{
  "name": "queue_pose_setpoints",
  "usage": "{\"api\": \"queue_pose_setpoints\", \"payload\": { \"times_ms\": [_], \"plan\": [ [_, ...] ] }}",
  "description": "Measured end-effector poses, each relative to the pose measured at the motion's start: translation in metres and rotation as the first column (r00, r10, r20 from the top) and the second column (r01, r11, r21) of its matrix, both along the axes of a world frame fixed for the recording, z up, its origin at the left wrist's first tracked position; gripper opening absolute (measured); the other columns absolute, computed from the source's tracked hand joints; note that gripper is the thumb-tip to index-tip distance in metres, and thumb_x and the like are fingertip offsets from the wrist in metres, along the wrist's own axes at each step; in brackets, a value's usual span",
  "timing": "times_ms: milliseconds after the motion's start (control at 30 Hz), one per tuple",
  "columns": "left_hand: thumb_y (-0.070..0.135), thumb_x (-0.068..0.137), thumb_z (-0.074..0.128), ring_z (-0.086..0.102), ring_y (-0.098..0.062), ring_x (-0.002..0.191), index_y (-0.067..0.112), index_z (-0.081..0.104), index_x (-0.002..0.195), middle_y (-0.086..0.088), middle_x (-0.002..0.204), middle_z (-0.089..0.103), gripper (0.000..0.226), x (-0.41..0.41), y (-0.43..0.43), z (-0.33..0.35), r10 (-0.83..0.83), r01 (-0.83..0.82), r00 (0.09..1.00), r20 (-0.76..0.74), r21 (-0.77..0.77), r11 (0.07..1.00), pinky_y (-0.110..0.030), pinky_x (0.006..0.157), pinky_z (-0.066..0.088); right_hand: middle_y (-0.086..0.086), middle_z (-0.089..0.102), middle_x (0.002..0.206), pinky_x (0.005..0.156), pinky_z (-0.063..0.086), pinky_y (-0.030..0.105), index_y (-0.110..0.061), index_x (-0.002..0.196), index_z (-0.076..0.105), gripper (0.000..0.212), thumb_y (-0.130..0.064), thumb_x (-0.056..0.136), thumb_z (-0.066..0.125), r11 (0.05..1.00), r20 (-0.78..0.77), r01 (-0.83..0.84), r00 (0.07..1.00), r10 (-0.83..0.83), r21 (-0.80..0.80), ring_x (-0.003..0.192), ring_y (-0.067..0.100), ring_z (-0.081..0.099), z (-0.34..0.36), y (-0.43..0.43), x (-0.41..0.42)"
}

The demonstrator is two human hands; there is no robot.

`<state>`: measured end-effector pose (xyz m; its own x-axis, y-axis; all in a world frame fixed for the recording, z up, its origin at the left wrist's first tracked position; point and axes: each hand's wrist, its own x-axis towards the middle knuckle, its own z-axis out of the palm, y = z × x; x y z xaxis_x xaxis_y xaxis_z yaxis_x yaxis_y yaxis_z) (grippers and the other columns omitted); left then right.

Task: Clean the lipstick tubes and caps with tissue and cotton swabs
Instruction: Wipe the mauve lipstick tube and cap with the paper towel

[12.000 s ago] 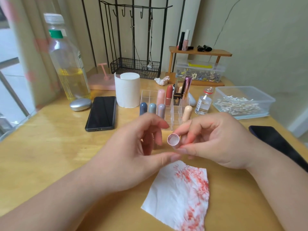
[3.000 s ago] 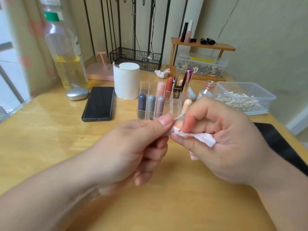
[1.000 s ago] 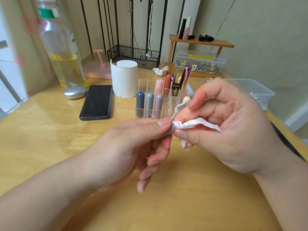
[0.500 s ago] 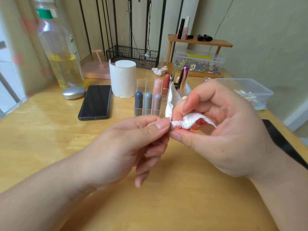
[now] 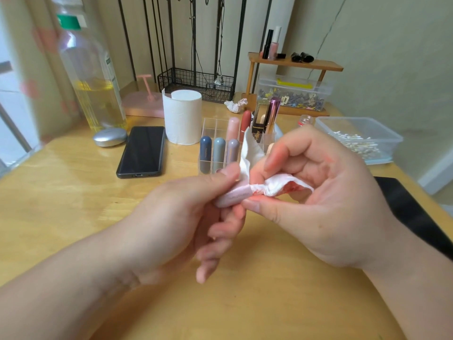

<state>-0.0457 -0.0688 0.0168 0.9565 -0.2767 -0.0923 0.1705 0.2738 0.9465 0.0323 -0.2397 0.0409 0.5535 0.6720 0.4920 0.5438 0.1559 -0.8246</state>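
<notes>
Two hands: left hand (image 5: 171, 217) thumb and fingers clamped on pink lipstick cap (image 5: 232, 196); right hand (image 5: 318, 204) fingers pinched round red-stained tissue (image 5: 272, 186).
Tip: hold cap steady, twist tissue well inside.

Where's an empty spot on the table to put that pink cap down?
Bare wood of the table lies on the left, in front of the black phone and beside the left hand. More bare wood sits between the two forearms. The back is crowded: bottle, tissue roll, clear organizer, swab box. A dark flat thing fills the right edge.
</notes>
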Motion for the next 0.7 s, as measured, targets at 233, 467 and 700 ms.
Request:
{"api": "queue_pose_setpoints", "payload": {
  "times_ms": [233,467,700],
  "plan": [
    [0.043,0.09,0.058,0.02,-0.013,0.04,0.01,0.055,0.076,-0.001,0.059,0.025,0.036,-0.004,0.001,0.006,0.024,-0.025,0.999,-0.022,-0.027,0.999,-0.019,0.033,0.036,0.018,0.066,0.088,0.087,0.051,0.023,-0.012,0.087,0.043,0.041,0.01,0.073,0.074,1.0,-0.008,-0.02,1.0,0.021,0.005,0.078,0.016,0.066,0.001,-0.002,0.004],
    [0.05,0.084,0.064,0.033,-0.015,0.045,0.005,0.055,0.082,0.004,0.059,0.037,0.045,0.0,-0.007,-0.006,0.248,-0.306,0.932,0.266,0.205,0.93,-0.025,0.039,0.041,0.019,0.068,0.087,0.078,0.054,0.021,-0.014,0.088,0.044,0.041,0.009,0.073,0.074,1.0,-0.053,0.001,0.999,0.001,0.025,0.075,0.013,0.066,0.001,-0.003,0.005],
    [0.052,0.092,0.052,0.026,-0.013,0.037,0.013,0.055,0.08,-0.006,0.058,0.029,0.041,-0.001,0.005,0.008,-0.107,0.087,0.988,-0.11,-0.169,0.982,-0.021,0.033,0.041,0.018,0.067,0.088,0.074,0.049,0.019,-0.018,0.089,0.04,0.046,0.014,0.075,0.071,0.999,0.014,-0.009,1.0,0.008,0.052,0.073,0.026,0.067,0.001,-0.003,0.004]
  ]
}}
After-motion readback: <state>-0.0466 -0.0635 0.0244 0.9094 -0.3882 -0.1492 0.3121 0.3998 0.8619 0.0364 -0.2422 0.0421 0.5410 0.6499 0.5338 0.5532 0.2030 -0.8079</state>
